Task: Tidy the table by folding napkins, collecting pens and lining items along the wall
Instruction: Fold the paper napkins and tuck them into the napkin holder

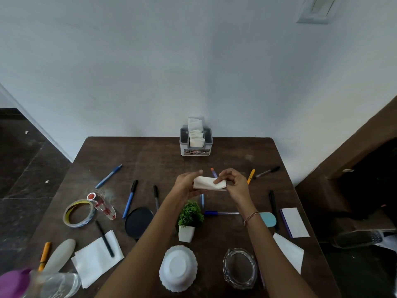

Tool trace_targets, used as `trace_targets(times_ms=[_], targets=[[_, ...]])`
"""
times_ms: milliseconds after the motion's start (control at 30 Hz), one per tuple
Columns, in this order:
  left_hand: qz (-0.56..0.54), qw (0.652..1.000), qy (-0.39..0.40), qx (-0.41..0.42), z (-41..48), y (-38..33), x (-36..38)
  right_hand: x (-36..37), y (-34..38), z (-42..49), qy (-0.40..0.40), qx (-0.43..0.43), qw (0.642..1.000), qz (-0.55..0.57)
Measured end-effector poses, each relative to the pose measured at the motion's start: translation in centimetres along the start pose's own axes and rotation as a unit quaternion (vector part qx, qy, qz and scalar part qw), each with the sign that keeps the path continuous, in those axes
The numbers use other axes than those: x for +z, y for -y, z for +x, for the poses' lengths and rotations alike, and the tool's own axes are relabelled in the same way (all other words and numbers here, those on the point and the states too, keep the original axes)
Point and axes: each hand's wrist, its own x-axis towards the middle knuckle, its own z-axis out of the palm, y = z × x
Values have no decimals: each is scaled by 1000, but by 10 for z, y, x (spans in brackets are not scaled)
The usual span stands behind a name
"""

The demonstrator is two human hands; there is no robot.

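Table [150, 160]: two hands [187, 183] [235, 184], one held napkin [207, 183]

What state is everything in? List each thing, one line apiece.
held napkin: partly folded
left hand: grips its left end
right hand: pinches its right end
napkin holder: upright by the wall, folded napkins inside
white bowl: upside down
ashtray: upright
left napkin: unfolded, flat, black pen on it
plant pot: upright
tape roll: lying flat
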Motion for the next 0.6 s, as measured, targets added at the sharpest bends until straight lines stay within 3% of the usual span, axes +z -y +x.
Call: trace_targets(times_ms=[133, 300, 400, 500, 600], targets=[[21, 999, 5, 43, 4, 0, -2, 2, 4, 3, 21, 31, 999, 19], [31, 997, -31, 70, 12, 1, -7, 7, 8, 14, 14, 216, 948, 234], [24, 996, -23, 86, 15, -3, -6, 17, 12, 22, 41, 264, 945, 191], [22, 995, -16, 97, 19, -10, -2, 29, 16, 28, 13, 263, 950, 170], [106, 982, -90, 127, 26, -17, 4, 32, 17, 43, -39, 250, 952, 170]])
